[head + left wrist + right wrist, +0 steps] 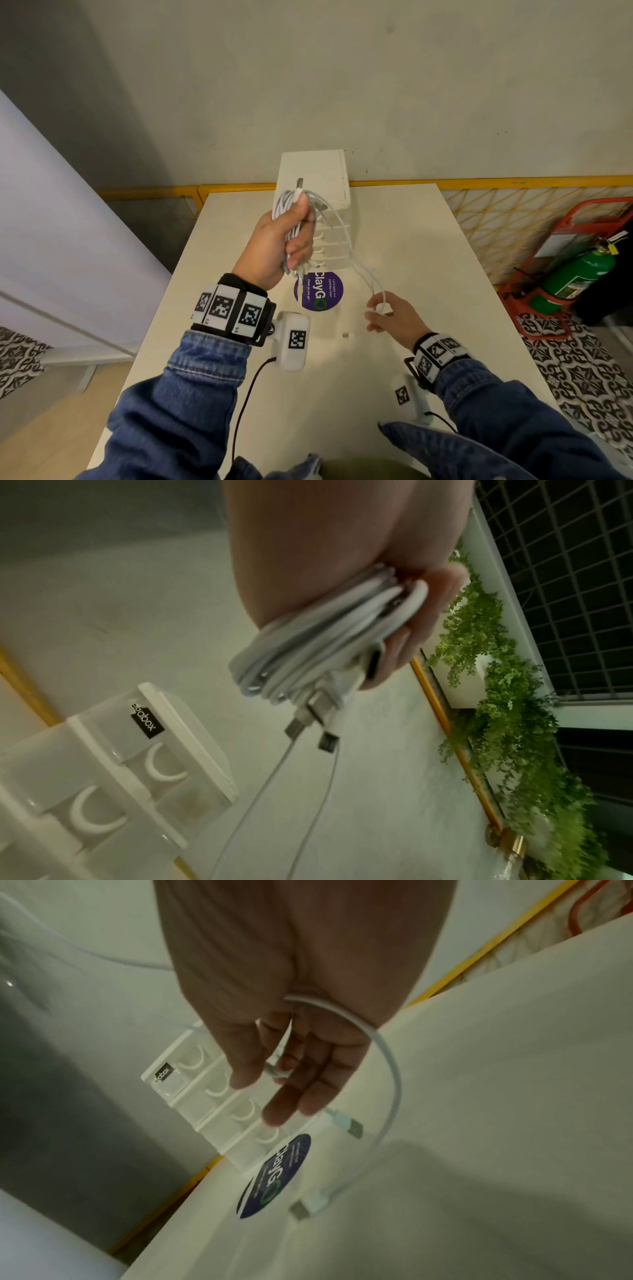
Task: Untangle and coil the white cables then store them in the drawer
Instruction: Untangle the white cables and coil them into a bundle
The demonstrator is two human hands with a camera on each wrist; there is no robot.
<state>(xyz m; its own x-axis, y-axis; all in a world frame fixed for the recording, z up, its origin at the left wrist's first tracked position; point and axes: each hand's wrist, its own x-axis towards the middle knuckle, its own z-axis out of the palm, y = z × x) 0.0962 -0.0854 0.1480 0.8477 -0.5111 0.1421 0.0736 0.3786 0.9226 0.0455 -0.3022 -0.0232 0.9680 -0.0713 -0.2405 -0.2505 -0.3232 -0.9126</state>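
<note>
The fingers (297,247) of the left hand (274,245) are curled tightly round a bundle of coiled white cables (291,209), with the thumb pressed across the top of the coil. The hand holds the bundle up in the air above the table (428,274), in front of the drawer unit (315,178). In the left wrist view the loops lie packed between the palm and the fingertips (438,610), and two metal plugs (308,723) stick out below the coil.

Two loose strands (356,263) run from the bundle down and across to the right hand (394,317), which is lower and nearer the table. The fingers of that hand (291,1096) are loosely bent, not closed into a fist. A loop of the cable (387,1053) passes across the palm and hangs out round the side of the hand, and one strand appears to slip between the fingers; how firmly it is pinched cannot be told. Two plug ends (349,1123) dangle below this hand, just above the table.

The drawer unit, white with several small clear drawers and curved handles, stands at the far edge of the table against the wall. All its drawers look closed. A round purple sticker (320,291) lies on the table just in front of it, between the two hands. A green fire extinguisher (575,277) stands on the floor at the right.
</note>
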